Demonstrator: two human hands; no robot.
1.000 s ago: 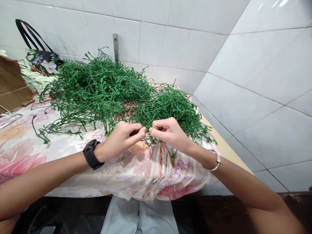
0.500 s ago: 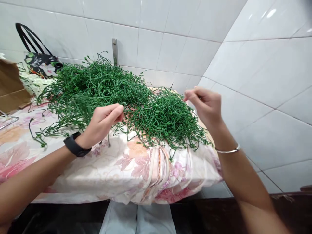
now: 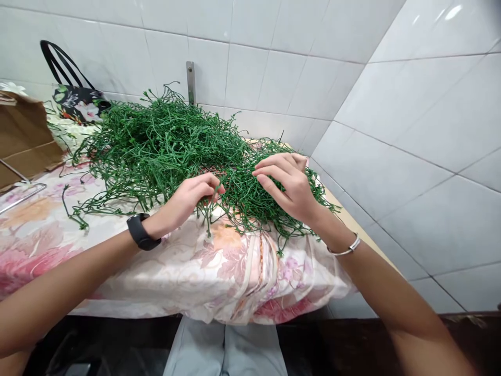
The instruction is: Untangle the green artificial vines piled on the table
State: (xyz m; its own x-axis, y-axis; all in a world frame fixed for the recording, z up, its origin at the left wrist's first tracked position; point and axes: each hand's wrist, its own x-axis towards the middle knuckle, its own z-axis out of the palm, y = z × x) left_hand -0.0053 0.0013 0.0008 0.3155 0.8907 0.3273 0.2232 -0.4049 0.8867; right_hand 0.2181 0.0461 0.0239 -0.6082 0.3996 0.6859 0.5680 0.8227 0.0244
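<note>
My left hand (image 3: 191, 197), with a black band on its wrist, has its fingers closed in a pinch. A thin green plastic flower stem (image 3: 208, 216) shows at the fingertips and hangs down over the cloth. Above the smaller heap of green stems (image 3: 245, 197) is my right hand (image 3: 290, 185), its fingers curved and apart, with nothing visible in them. This hand hides part of that heap. A larger heap of tangled stems (image 3: 156, 141) spreads to the left, behind my left hand.
A floral cloth (image 3: 188, 284) covers the table. On the left are a brown cardboard box (image 3: 27, 138), a bent metal wire (image 3: 25, 198), white flowers (image 3: 74, 137) and a floral bag (image 3: 78, 104). Tiled walls (image 3: 410, 125) border the back and right.
My right hand has moved left and down from beside the smaller heap to over it, and its fingers have opened. My left hand has shifted right and slightly down.
</note>
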